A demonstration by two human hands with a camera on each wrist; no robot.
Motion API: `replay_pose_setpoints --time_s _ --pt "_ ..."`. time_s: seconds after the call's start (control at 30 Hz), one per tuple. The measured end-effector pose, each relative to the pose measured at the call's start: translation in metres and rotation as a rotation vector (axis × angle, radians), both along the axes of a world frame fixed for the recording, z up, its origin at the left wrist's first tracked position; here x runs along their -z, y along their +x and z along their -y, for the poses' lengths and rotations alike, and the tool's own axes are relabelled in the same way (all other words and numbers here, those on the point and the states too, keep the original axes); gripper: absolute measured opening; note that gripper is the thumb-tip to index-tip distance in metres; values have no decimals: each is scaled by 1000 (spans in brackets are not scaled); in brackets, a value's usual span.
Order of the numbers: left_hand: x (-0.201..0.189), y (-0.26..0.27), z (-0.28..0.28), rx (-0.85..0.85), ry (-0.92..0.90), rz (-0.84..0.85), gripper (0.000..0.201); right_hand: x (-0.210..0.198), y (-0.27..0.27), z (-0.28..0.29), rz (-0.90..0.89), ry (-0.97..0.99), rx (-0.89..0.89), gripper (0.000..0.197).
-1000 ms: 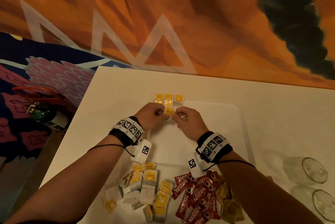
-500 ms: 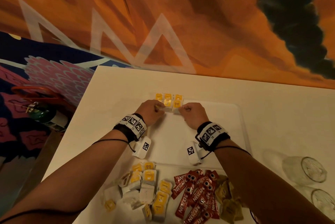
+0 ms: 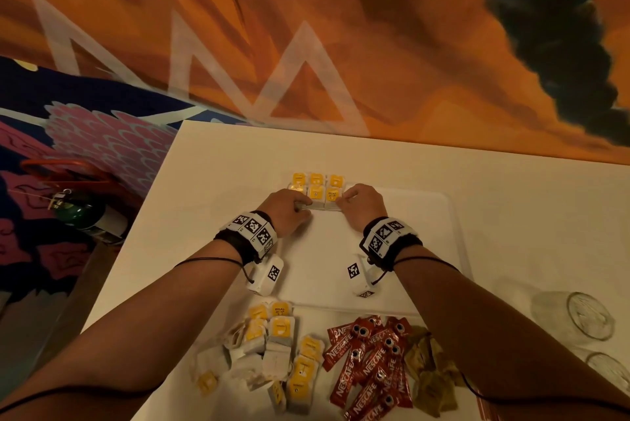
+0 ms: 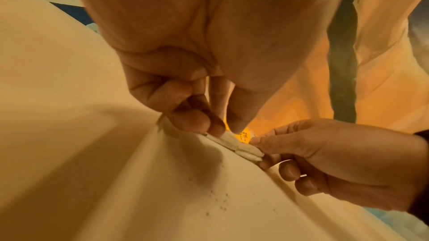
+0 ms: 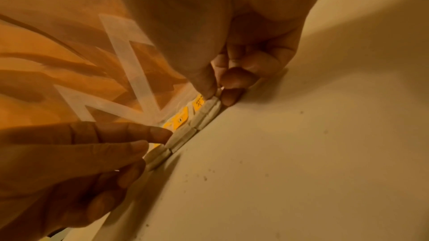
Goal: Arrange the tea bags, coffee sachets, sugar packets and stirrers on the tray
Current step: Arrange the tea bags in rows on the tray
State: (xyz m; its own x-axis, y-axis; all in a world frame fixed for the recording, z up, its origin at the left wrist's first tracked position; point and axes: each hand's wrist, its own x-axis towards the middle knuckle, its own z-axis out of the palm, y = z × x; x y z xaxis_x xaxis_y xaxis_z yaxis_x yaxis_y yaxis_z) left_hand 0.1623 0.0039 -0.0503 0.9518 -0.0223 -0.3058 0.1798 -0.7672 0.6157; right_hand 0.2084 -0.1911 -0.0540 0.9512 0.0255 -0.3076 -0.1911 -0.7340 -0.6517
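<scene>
A white tray lies on the white table. At its far left corner stand two rows of tea bags with yellow tags. My left hand pinches the left end of the near row and my right hand pinches its right end. In the left wrist view my left hand sits on the tea bags, with my right hand opposite. In the right wrist view my right hand nips a bag's edge in the row of tea bags; my left hand touches the other end.
In front of the tray lie a heap of loose tea bags, red Nescafe sachets and brown sugar packets. Two glasses stand at the right. A green bottle lies beyond the table's left edge.
A tea bag held between both hands a second ago now sits in the near row. Both hands moved forward and down onto that row's ends.
</scene>
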Motion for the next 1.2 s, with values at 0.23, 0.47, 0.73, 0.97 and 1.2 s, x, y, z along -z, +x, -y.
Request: replay_pose_setpoints --time_s 0.23,0.47,0.73,0.97,1.2 --pt "-11 -13 -12 23 -20 1 27 -17 -20 2 44 79 -131 13" --pt "-29 -57 -29 201 -102 -61 19 -47 -75 6 16 110 -522 16" --pt "-33 -123 -31 420 -81 -205 28 -46 -134 12 -156 -86 -914 37" --pt "-35 -157 -24 496 -82 -271 39 -36 -175 12 -184 -203 -1040 39" --pt "-33 -166 -17 587 45 -183 34 -29 -193 11 -109 -254 -1071 30"
